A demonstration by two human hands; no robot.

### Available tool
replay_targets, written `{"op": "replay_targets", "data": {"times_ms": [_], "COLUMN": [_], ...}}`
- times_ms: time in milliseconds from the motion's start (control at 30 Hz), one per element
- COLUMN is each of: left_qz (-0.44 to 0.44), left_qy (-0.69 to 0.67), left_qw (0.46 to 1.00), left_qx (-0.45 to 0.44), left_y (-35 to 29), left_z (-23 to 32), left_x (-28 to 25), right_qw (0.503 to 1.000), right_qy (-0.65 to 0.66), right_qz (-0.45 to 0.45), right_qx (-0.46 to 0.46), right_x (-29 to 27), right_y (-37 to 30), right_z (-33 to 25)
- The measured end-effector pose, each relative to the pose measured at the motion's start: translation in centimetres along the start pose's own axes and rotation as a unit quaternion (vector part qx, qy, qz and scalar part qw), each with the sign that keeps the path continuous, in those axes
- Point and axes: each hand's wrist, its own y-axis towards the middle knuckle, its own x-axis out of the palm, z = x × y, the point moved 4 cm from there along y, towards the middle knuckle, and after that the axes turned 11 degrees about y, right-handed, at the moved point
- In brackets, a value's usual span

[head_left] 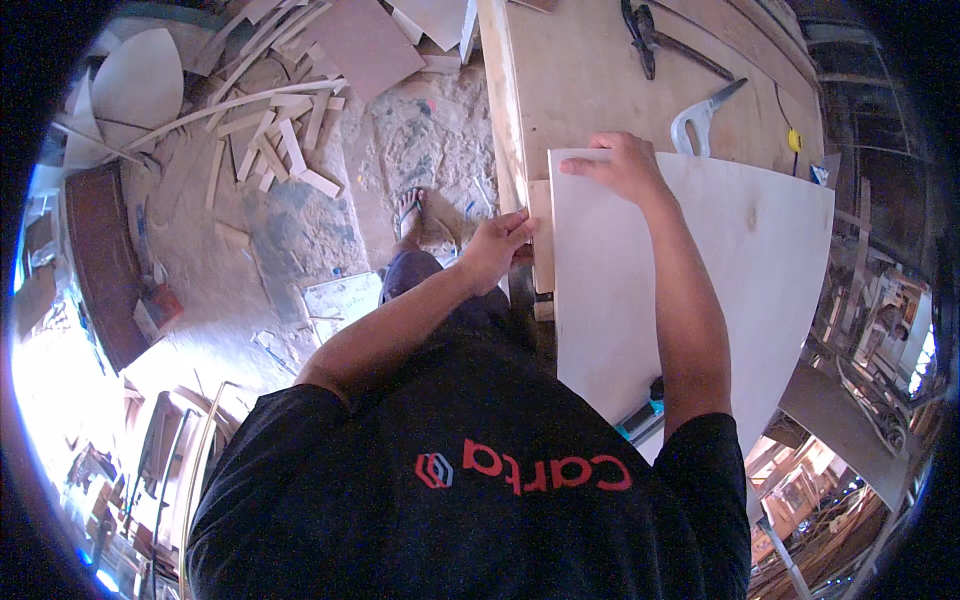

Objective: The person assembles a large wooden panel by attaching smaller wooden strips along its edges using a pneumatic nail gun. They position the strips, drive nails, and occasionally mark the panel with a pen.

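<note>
White sheet panel [770,260], head view: it lies face up on the wooden surface [590,95], to the person's front right, wide side running off under the right forearm and down past the shirt. Right hand [625,168] is at its far left corner, thumb flat on the face, fingers curled at the far edge, so holding the panel there; likely to keep that corner from shifting. Left hand [495,245] is at the left side of the surface, just beside a light wood strip [542,240] that runs along the panel's left edge. Its thumb and fingers are close together, narrow; can't tell if anything small is pinched or if they only touch the strip. My guess: left is there to feel or steady that edge while right braces. Handsaw [695,128] sits just beyond the far edge, yellow tape measure [795,139] to its right, dark hand tool [642,35] further off, all presumably parked within reach but off the panel. Wood offcuts [285,150] are piled on the floor [300,225], well apart from both hands.
</note>
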Motion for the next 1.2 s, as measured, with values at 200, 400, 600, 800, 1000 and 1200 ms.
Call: {"op": "replay_targets", "data": {"times_ms": [200,400,600,800,1000,1200], "left_qz": [-0.011,-0.023,-0.031,-0.018,-0.064,-0.081], "left_qy": [-0.015,-0.052,-0.036,-0.072,-0.088,0.017], "left_qw": [1.0,0.998,0.999,0.997,0.994,0.996], "left_qx": [-0.001,0.008,-0.004,-0.003,-0.011,-0.016], "left_y": [0.2,0.1,0.4,-0.3,-1.0,-0.6], "left_z": [-0.4,-0.7,-2.0,-1.6,-1.4,-1.8], "left_x": [-0.2,0.6,0.1,0.5,0.3,0.0], "right_qw": [0.998,0.999,0.997,0.999,0.998,0.997], "right_qy": [0.06,0.045,0.064,0.033,0.057,0.0], "right_qz": [0.014,0.002,-0.005,0.014,0.013,0.063], "right_qx": [0.007,0.013,0.046,0.013,0.022,-0.044], "right_x": [-0.3,0.3,0.5,1.2,1.5,1.8], "right_y": [-0.1,0.5,0.2,0.3,0.3,-0.3], "right_z": [0.1,-0.7,-0.5,-1.5,-0.9,-0.2]}}
